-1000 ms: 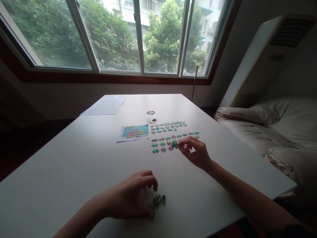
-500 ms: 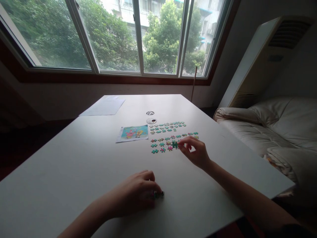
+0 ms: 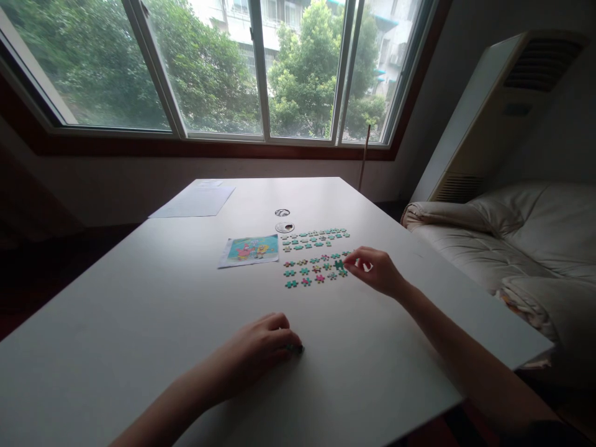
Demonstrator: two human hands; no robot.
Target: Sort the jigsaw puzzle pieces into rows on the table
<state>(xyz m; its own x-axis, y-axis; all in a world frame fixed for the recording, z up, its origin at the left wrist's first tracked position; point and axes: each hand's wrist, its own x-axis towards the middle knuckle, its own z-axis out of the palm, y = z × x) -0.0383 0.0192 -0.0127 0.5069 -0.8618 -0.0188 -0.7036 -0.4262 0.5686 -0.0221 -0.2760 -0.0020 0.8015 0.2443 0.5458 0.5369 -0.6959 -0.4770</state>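
Between the thumb and fingertips of my right hand (image 3: 377, 270) is a green jigsaw puzzle piece (image 3: 339, 265), held over the rows of loose pieces. Those rows of puzzle pieces (image 3: 306, 282), teal with some pink and yellow, lie spread on the white table (image 3: 153, 298). My left hand (image 3: 265, 341) is curled low over the near part of the table, closed around a few puzzle pieces (image 3: 296, 349) that show only at its fingertips. A picture sheet (image 3: 251, 249) with colourful cartoon figures lies left of the rows.
Two round table fittings (image 3: 284, 227) sit beyond the picture sheet. Papers (image 3: 195, 200) lie at the far left corner. A pale sofa (image 3: 465, 230) stands along the right side, and a window (image 3: 218, 68) is behind the table.
My right hand has moved right and slightly away with the green puzzle piece. My left hand has shifted slightly up, and the pieces in it show less.
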